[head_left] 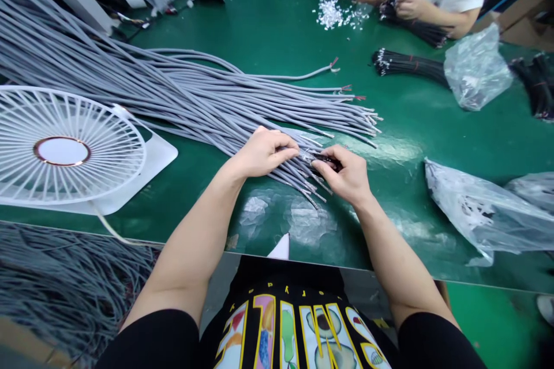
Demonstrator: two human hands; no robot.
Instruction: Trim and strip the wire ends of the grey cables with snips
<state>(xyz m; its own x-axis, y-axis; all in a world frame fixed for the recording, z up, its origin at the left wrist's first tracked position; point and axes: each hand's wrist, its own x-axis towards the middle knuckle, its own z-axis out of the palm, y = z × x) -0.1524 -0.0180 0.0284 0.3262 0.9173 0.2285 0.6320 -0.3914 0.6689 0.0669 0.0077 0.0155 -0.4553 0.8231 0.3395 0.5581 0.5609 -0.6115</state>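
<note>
My left hand [265, 153] is closed, thumb against fingers, on a grey cable close to its stripped end. Facing it, my right hand [347, 174] grips a small dark tool [325, 159], whose tip meets the bare wire end between the hands; its exact kind is mostly hidden by my fingers. Under and around both hands lies a large bundle of grey cables [203, 92] running in from the upper left. Many cable ends show silvery shielding, and a few at the back have thin red and white wires [346, 89] splayed out.
A white fan [130, 184] stands on the green table [268, 23] at left. Across from me, a person's hands [404, 3] work over black cables. Also there: white scraps [333, 13], a black cable bundle [411, 63], plastic bags [480, 207], and more grey cables [64, 282] below the table edge.
</note>
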